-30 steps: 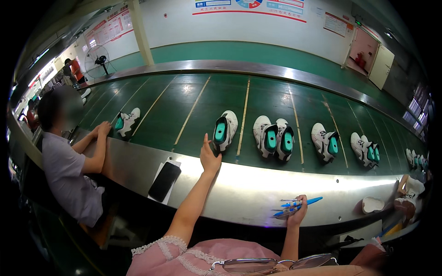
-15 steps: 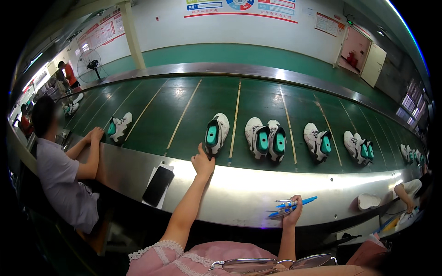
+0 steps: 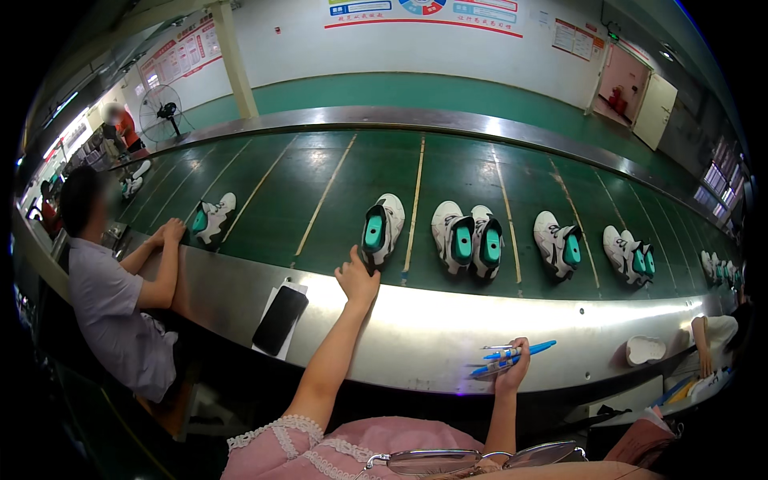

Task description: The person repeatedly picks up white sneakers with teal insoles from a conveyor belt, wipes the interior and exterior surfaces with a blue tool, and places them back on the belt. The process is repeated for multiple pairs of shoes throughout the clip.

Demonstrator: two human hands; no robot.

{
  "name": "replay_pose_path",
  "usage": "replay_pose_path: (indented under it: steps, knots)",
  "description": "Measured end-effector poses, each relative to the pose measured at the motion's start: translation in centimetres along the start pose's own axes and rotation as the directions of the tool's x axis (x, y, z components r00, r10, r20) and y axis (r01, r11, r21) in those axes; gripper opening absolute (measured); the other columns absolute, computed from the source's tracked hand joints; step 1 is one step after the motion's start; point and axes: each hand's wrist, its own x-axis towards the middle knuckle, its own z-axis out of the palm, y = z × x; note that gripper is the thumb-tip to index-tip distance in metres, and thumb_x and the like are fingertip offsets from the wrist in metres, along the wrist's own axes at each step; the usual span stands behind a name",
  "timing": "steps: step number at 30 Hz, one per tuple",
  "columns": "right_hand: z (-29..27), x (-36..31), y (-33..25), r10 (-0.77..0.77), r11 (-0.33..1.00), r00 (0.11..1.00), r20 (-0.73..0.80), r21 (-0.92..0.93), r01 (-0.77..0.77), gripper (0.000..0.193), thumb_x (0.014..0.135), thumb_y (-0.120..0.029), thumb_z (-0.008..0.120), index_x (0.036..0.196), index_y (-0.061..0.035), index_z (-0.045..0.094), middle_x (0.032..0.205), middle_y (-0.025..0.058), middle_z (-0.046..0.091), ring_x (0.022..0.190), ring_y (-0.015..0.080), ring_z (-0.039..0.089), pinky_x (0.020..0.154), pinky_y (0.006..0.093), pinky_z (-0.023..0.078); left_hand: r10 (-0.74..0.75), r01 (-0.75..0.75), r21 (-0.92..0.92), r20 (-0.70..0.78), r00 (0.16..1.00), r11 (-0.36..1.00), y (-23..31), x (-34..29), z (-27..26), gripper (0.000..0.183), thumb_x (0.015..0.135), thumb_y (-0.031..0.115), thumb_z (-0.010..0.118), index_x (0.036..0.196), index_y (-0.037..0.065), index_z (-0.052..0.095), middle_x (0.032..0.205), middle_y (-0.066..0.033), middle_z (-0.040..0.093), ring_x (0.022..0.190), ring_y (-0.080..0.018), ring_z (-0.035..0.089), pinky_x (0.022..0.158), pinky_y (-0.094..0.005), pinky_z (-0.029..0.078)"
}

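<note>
Resting on the green belt, the white shoe has the left hand at seven o'clock, fingers loosely open by its heel; light, low touch suits best. Right hand, past four o'clock, grips blue pens.

Left of my left fingers, a black phone lies over a white sheet on the bench; beyond it sits a co-worker. Far past my fingers stand a fan, leftward, and an open door, rightward.
</note>
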Motion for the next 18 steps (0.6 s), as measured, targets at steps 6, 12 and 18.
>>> replay_pose_path:
  steps: [6,12,18]
  knots:
    - [-0.2,0.1,0.0,0.007,1.0,1.0,-0.002,0.003,-0.007,0.024,0.093,-0.027,0.036,0.076,-0.0106,0.04,0.065,-0.0007,0.037,0.053,0.0073,0.039,0.048,0.0205,0.035,-0.054,0.067,-0.121,0.103,0.993,0.99,-0.5,0.1,0.0,0.072,0.064,0.016,0.068,0.127,0.003,0.035,0.078,-0.01,0.06,0.085,-0.0281,0.055,0.087,-0.0434,0.032]
    - [-0.8,0.3,0.3,-0.006,1.0,1.0,0.015,0.013,0.006,0.024,0.093,-0.027,0.038,0.075,-0.0108,0.04,0.069,-0.0004,0.038,0.054,0.0071,0.04,0.048,0.0208,0.036,-0.039,0.05,-0.207,0.057,0.998,0.977,-0.7,0.0,0.4,0.066,0.062,0.012,0.067,0.122,0.004,0.04,0.07,-0.0041,0.059,0.08,-0.0262,0.055,0.084,-0.0425,0.034]
    - [0.1,0.0,-0.1,0.088,0.995,0.993,-0.084,0.064,-0.083,0.02,0.09,-0.026,0.042,0.074,-0.0136,0.042,0.071,-0.003,0.038,0.055,0.0057,0.039,0.046,0.0195,0.034,-0.073,0.079,-0.268,0.032,0.997,0.96,-1.7,0.1,0.7,0.062,0.06,0.017,0.068,0.115,0.004,0.043,0.072,-0.0051,0.061,0.078,-0.0289,0.055,0.078,-0.043,0.037]
